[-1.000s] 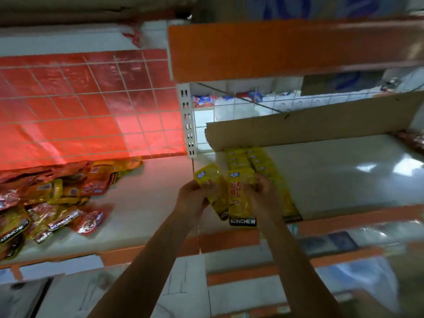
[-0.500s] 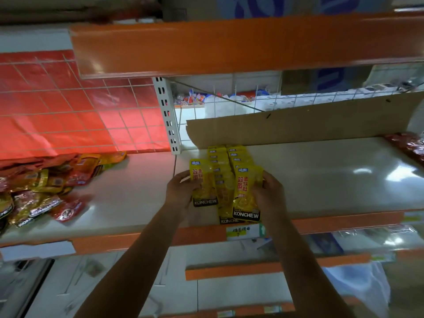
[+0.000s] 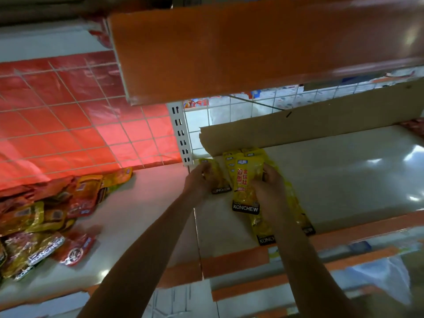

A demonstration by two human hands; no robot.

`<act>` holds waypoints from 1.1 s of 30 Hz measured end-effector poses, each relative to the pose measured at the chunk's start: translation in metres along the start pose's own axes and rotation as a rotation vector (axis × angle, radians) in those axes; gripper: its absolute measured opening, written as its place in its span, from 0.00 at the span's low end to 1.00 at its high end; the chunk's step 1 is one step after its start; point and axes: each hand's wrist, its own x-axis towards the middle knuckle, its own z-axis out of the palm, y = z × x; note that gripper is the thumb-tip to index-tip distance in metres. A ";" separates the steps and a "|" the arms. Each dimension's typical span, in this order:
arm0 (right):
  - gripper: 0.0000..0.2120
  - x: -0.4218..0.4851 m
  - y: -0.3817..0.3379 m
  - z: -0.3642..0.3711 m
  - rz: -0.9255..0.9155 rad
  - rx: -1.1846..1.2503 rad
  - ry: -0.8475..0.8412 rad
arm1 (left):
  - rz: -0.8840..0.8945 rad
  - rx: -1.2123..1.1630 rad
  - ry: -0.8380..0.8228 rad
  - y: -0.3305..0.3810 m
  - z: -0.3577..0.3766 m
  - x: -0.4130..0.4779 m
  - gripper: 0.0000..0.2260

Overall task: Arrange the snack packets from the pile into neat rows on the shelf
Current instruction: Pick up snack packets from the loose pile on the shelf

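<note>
On the white shelf (image 3: 344,180), two rows of yellow KONCHEW snack packets (image 3: 263,221) run from the cardboard backing toward the orange front edge. My right hand (image 3: 266,184) grips a yellow packet (image 3: 246,187) over the left row. My left hand (image 3: 198,180) holds another yellow packet (image 3: 218,177) flat on the shelf just left of the rows, near the white upright. A loose pile of red and yellow packets (image 3: 43,216) lies on the neighbouring shelf at the far left.
An orange shelf (image 3: 229,47) overhangs close above. A strip of brown cardboard (image 3: 309,127) stands along the back. A white slotted upright (image 3: 180,134) divides the two bays. Red packets (image 3: 413,126) sit at the far right. Lower orange-edged shelves (image 3: 275,285) lie below.
Both hands have pushed deeper into the shelf, carrying their yellow packets toward the back. The left packet now lies beside the rows near the upright. The camera has tilted and moved closer.
</note>
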 end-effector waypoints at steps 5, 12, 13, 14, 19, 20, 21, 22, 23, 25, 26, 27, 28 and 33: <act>0.12 0.010 -0.003 0.007 0.005 0.007 0.006 | 0.119 0.369 -0.092 0.006 -0.003 0.021 0.23; 0.15 0.029 -0.022 0.000 -0.086 -0.057 0.015 | 0.230 0.602 -0.078 0.012 0.000 0.032 0.17; 0.15 0.031 -0.023 0.000 -0.097 -0.064 0.012 | 0.247 0.638 -0.071 0.012 0.001 0.033 0.17; 0.15 0.034 -0.024 -0.001 -0.104 -0.067 0.005 | 0.258 0.674 -0.067 0.011 0.002 0.033 0.17; 0.13 0.042 -0.024 0.001 -0.104 -0.061 -0.057 | 0.197 0.555 0.028 0.013 0.004 0.026 0.20; 0.13 0.043 -0.025 0.002 -0.102 -0.059 -0.066 | 0.212 0.519 0.097 0.015 0.005 0.022 0.19; 0.13 0.045 -0.026 0.003 -0.101 -0.057 -0.075 | 0.232 0.465 0.164 0.017 0.006 0.018 0.18; 0.13 0.046 -0.027 0.005 -0.103 -0.058 -0.082 | 0.246 0.381 0.214 0.020 0.008 0.013 0.16; 0.12 0.048 -0.028 0.007 -0.111 -0.063 -0.089 | 0.239 0.255 0.236 0.024 0.009 0.008 0.14; 0.12 0.050 -0.030 0.016 -0.127 -0.071 -0.113 | 0.170 -0.051 0.163 0.031 0.012 -0.005 0.12; 0.13 0.050 -0.031 0.021 -0.133 -0.069 -0.131 | 0.137 -0.200 0.084 0.034 0.014 -0.011 0.14; 0.14 0.050 -0.031 0.027 -0.143 -0.074 -0.153 | 0.129 -0.295 0.023 0.036 0.016 -0.015 0.18; 0.14 0.050 -0.030 0.032 -0.157 -0.088 -0.173 | 0.141 -0.342 -0.003 0.036 0.017 -0.018 0.23; 0.22 0.049 -0.027 0.039 -0.176 -0.145 -0.211 | 0.057 -0.334 0.182 0.020 0.006 -0.018 0.25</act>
